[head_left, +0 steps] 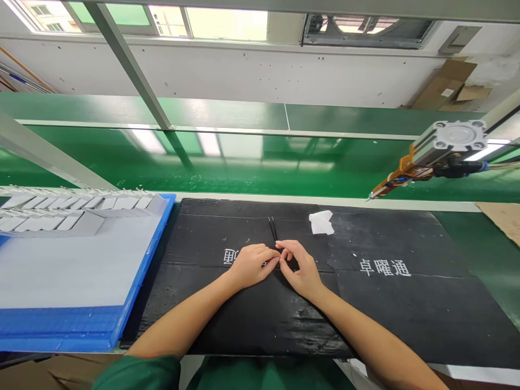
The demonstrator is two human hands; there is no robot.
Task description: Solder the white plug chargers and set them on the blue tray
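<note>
My left hand (254, 264) and my right hand (299, 269) meet above the black board, with their fingertips together. Both are closed in a pinch, and whatever they hold between the fingertips is too small to make out. Just beyond the fingers, two thin black strands (273, 228) with pale tips point away from me; their near ends disappear by the right fingers, so I cannot tell whether they are held. A crumpled piece of white paper (322, 222) lies on the board past my right hand.
Black cardboard (377, 314) with white characters covers the worktop. To the left is a blue tray (77, 330) with a white sheet and rows of small white pieces (44, 223). A metal cylinder device (459, 135) with a pointed tip overhangs the far right. Brown cardboard (501, 216) lies at the right edge.
</note>
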